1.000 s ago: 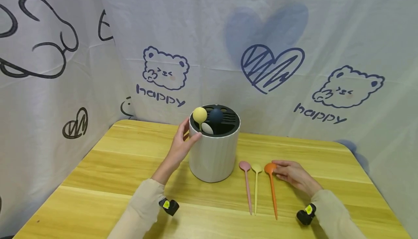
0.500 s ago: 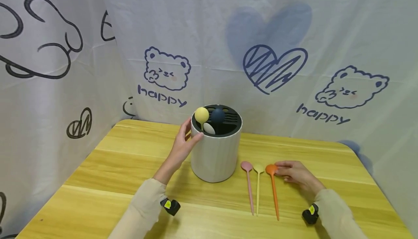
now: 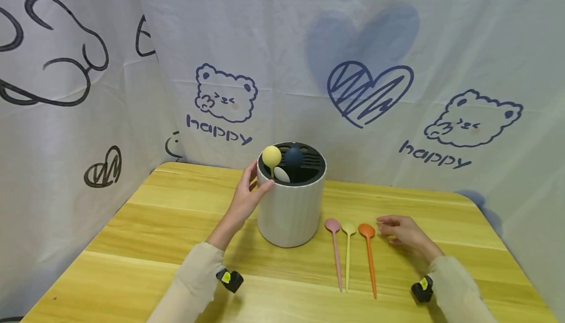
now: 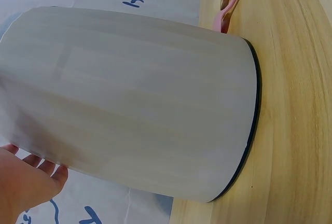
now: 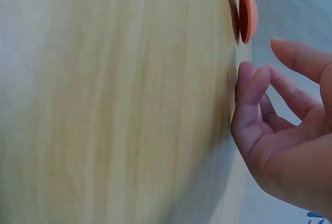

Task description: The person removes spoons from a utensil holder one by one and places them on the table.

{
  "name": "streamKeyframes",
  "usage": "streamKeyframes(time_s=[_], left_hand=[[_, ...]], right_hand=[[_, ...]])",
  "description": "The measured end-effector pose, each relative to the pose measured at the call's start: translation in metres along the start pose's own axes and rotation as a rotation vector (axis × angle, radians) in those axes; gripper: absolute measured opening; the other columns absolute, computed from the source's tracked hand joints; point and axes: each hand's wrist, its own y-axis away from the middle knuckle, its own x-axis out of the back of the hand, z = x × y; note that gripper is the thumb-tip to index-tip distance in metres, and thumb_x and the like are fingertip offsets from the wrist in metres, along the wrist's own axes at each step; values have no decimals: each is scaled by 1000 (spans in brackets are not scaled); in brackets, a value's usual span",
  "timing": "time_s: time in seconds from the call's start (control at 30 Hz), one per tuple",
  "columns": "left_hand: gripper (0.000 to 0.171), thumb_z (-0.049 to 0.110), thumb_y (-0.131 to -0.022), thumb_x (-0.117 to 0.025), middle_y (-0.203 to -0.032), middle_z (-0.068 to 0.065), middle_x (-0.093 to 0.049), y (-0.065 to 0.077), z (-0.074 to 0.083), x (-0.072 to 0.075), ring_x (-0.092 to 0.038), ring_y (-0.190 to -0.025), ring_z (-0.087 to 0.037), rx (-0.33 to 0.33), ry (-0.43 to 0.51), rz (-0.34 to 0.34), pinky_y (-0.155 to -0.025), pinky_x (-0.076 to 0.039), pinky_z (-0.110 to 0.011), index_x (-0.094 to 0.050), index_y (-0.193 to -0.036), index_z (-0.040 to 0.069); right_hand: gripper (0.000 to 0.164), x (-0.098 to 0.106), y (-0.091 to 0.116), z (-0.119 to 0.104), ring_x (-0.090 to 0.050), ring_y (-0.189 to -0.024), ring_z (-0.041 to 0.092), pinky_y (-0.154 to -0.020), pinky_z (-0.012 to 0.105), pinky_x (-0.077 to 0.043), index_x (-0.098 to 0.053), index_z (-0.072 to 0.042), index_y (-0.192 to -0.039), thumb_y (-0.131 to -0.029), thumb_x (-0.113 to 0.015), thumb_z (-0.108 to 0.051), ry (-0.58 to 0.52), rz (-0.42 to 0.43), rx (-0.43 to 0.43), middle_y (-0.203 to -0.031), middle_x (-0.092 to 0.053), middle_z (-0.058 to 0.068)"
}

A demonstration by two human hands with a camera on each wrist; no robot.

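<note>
Gently does it

At centre, the left hand (image 3: 242,200) grips the holder (image 3: 289,217) near its rim; light pressure should steady it. Lower right of centre lie the pink spoon (image 3: 332,225), pale spoon (image 3: 348,228) and orange spoon (image 3: 367,230). Rightmost, just apart, the right hand (image 3: 403,234) curves loosely, empty; small moves suit.

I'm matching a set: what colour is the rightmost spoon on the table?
The rightmost spoon is orange; the head view shows it best.

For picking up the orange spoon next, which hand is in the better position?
Probably the right hand: it holds nothing and is just beside the head of the orange spoon. The left hand is farther away and holds the white container near its rim.
</note>
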Motion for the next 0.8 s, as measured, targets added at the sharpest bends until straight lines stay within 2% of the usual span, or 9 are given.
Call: streamKeyframes(time_s=[0.13,0.3,0.5,0.67,0.8], left_hand=[[77,29,-92,-61,-156,-14,-24,1,-3,-2,-25,-141,-30,8,-4,-1,-114,-22,-46,-21,-153,6],[77,29,-91,-61,-155,-15,-25,3,-4,-3,-25,-141,-31,11,-4,-7,-114,-22,-47,-20,-153,6],[78,29,-91,-61,-156,-16,-23,4,-1,-1,-24,-141,-32,21,-21,1,-113,-22,-50,-19,-153,6],[79,30,-91,-62,-156,-15,-23,3,3,0,-25,-141,-32,24,-35,5,-113,-22,-50,-20,-153,7],[79,31,-91,-62,-156,-14,-23,1,5,0,-24,-141,-32,27,-36,4,-113,-23,-51,-20,-153,8]], right_hand=[[46,2,9,-3,-60,-100,28,-72,35,-54,-47,12,-134,-98,-55,-17,67,44,32,-121,-58,27],[48,-1,26,-17,-59,-106,36,-75,38,-55,-46,11,-135,-100,-52,-21,114,79,101,-124,-57,28],[44,-19,48,-54,-57,-109,35,-77,41,-55,-51,8,-134,-100,-53,-20,118,83,179,-127,-57,25],[41,-33,55,-83,-58,-107,32,-79,38,-55,-56,4,-130,-98,-57,-21,144,122,284,-123,-61,20],[36,-43,55,-107,-61,-106,30,-85,42,-53,-61,0,-126,-97,-59,-21,197,163,382,-120,-64,15]])
